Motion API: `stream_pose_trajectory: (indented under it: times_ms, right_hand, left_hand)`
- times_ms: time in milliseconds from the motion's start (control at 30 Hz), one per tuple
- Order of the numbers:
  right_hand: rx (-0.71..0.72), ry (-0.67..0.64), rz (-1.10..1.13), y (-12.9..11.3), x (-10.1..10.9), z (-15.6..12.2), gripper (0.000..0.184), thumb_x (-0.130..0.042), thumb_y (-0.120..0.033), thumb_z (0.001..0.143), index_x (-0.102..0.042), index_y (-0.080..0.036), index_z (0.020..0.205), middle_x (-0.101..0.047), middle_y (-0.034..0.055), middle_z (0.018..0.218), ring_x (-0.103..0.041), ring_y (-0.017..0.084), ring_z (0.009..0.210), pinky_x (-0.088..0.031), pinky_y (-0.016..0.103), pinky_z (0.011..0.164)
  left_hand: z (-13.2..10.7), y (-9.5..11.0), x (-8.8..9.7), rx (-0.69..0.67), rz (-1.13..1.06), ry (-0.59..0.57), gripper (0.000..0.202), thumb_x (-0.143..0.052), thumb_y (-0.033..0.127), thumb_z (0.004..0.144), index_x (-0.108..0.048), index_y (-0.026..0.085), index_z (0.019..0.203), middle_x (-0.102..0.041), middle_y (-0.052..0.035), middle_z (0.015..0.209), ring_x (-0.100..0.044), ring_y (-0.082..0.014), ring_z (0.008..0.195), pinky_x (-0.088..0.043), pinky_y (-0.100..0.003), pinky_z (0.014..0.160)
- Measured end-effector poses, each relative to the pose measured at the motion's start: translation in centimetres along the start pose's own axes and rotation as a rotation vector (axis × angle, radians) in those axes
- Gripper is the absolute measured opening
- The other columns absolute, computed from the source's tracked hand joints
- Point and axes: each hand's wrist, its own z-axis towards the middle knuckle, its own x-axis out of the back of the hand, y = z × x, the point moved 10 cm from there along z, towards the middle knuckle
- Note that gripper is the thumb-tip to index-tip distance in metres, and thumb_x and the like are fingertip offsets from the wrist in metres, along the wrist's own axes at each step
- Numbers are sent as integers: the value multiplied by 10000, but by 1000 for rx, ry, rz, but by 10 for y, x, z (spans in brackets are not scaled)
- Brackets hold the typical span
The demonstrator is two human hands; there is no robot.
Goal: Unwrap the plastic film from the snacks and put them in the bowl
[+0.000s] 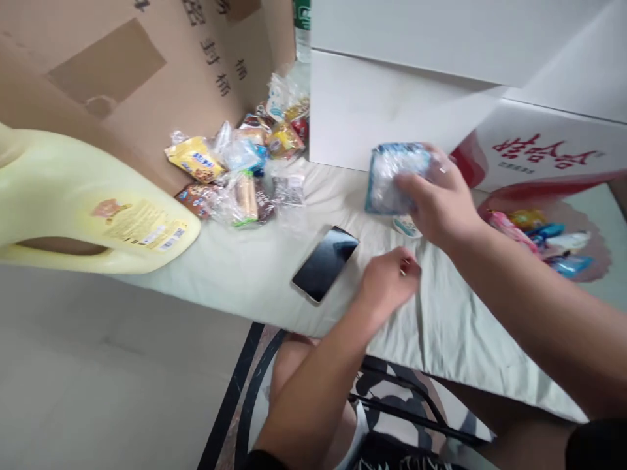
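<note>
My right hand (441, 196) grips a square, clear plastic-wrapped packet with blue edges (386, 179), held above the cloth with the thumb across its face. The packet is blurred and its contents cannot be made out. A round white item with printing (407, 226) shows partly beneath it. Just below, my left hand (390, 277) is closed with its fingers curled; a small dark or shiny spot shows among them, too blurred to name. To its left, a dark-screened phone (326, 263) lies on the pale cloth (255, 274).
Wrapped snacks (240, 173) are heaped against a cardboard box (122, 85). A pale yellow jug (98, 189) lies at the left. White boxes (392, 98) stand behind, beside a green-labelled bottle (302, 32). Small colourful packets (543, 235) lie on a round mat (600, 258) at the right.
</note>
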Motion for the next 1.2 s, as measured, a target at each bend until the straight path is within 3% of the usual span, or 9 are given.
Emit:
stream_pose_trajectory:
  times_ms: [133,300,400,500,600,733,967,1067,1200]
  right_hand:
    - [-154,177,128,43,96,-118,454,-748,-416,807,-588,-306,1217,-677,71,1123,-691,259,950,-598,425,804]
    - [-217,180,-197,107,128,-208,485,-706,-472,869,-571,-250,1278,-694,127,1169,-703,300,1036,-591,497,908]
    - [-85,106,-373,109,130,-214,543,-710,-451,865,-563,-243,1345,-665,142,1196,-672,315,1119,-569,523,973]
    - [35,-3,-405,102,143,-208,582,-687,-477,885,-551,-236,1398,-664,147,1219,-670,309,1108,-584,504,943]
    - [64,45,-564,109,183,-201,310,-564,-355,956,-660,-243,1229,-708,133,1127,-678,312,1086,-564,518,958]
    - [25,51,-804,141,220,-196,335,-537,-282,890,-680,-224,1188,-701,171,1209,-657,374,1161,-524,595,1012]
    - [-211,110,-726,144,228,-205,217,-508,-430,947,-650,-292,1037,-731,132,827,-691,320,739,-528,461,671]
    - [-282,-16,-417,128,190,-209,247,-486,-450,968,-649,-265,952,-602,7,553,-548,202,447,-430,349,511]
    - [-242,-136,-209,108,143,-207,258,-457,-404,996,-646,-240,932,-561,-38,511,-520,150,428,-408,293,512]
  left_hand:
    - [6,-7,4,5,-363,179,163,-501,296,949,-628,194,960,-703,-37,855,-686,-168,827,-533,-279,777]
    - [-6,5,-90,32,-534,-401,547,-703,502,861,-576,224,1315,-696,-103,1244,-706,-226,1026,-590,-308,805]
    - [-5,6,-115,-39,-350,-445,572,-806,382,775,-613,218,1288,-697,-91,1260,-695,-220,1047,-576,-315,901]
    - [12,0,-111,-48,-369,-324,553,-826,404,763,-628,220,1246,-721,-79,1180,-700,-211,1014,-578,-323,906]
    - [32,-5,-81,-98,-423,-116,656,-882,451,689,-620,240,1251,-725,-70,1155,-703,-211,1002,-576,-335,914]
    - [43,-8,-47,-171,-404,31,821,-936,477,600,-576,273,1309,-678,-96,1315,-672,-259,1182,-549,-373,1018]
    - [38,-7,-37,-162,-290,114,869,-895,537,683,-489,288,1409,-681,-106,1269,-691,-259,1153,-563,-375,988]
    - [33,-4,-50,-165,-261,93,817,-874,534,708,-507,274,1390,-698,-101,1228,-711,-252,1092,-581,-379,954]
    - [20,-6,-78,-129,-196,-7,729,-832,507,758,-538,260,1378,-725,-75,1112,-733,-215,902,-613,-347,816]
